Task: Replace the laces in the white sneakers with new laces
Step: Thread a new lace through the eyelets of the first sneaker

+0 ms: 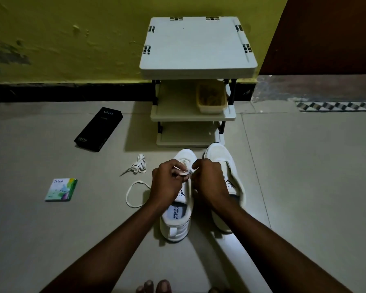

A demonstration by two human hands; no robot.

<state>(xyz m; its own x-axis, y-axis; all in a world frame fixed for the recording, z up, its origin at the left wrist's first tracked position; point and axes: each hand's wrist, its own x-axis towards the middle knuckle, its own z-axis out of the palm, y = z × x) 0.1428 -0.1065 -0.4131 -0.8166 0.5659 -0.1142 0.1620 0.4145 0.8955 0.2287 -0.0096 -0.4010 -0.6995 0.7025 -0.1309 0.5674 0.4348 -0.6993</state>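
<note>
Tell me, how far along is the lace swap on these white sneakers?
Early. Done: the right sneaker appears laceless, and a bundled lace lies aside. In hand: the left hand and right hand pinch a loose lace at the front eyelets of the left sneaker. Left: seemingly lacing both shoes.

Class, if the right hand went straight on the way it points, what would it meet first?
The right hand points leftward; it would probably meet the left hand first, just past the white flat lace both pinch, though depth is unclear.
</note>
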